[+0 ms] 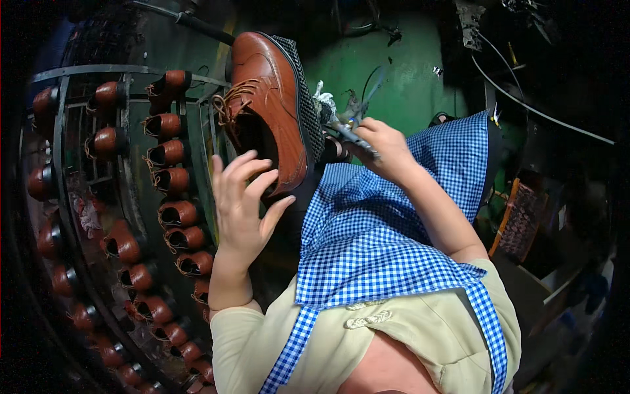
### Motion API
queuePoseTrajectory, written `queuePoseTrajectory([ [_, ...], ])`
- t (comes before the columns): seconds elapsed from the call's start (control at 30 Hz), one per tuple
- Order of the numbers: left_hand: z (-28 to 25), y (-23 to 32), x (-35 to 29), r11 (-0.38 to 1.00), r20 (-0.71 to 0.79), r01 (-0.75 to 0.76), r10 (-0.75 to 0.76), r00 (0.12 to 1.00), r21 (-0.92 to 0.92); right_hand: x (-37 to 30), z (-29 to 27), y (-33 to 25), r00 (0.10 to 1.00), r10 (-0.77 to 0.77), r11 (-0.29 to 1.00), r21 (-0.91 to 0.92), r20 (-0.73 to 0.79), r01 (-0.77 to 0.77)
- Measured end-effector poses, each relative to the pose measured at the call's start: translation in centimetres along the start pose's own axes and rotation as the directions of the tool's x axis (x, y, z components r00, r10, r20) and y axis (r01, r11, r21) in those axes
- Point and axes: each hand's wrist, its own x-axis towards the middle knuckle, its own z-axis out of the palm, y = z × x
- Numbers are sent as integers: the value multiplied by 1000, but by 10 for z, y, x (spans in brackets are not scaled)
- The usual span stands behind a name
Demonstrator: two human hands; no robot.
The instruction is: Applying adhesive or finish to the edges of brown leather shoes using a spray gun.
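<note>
A large brown leather lace-up shoe [272, 92] is close up at the upper middle, toe pointing away and its dark textured sole facing right. What supports the shoe is hidden. My left hand [239, 200] is open beside the heel, fingers spread and slightly curled; whether the fingertips touch the leather I cannot tell. To the right of the sole, my right hand [387, 151] is closed around a grey metal hand tool [357, 138], which resembles a spray gun. White wrapping [323, 98] shows near the tool's far end, close to the sole.
On the left stands a metal rack [62, 125] with several rows of brown shoes [167, 153]. A blue checked apron [380, 249] covers my lap. Beyond is green floor [420, 72]. A pale hose [538, 108] curves across the upper right, and an orange-edged panel [508, 213] stands at the right.
</note>
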Motion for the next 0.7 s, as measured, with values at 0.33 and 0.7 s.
queuePoseTrajectory([
  [0.33,-8,-1,-17,998,-74,-66,66,995,2,-4,-61,-54,989,-51,840,530,-138,117],
  [0.7,-6,-4,-18,997,-103,-75,73,992,-13,9,-51,-56,992,-35,861,500,-125,93],
])
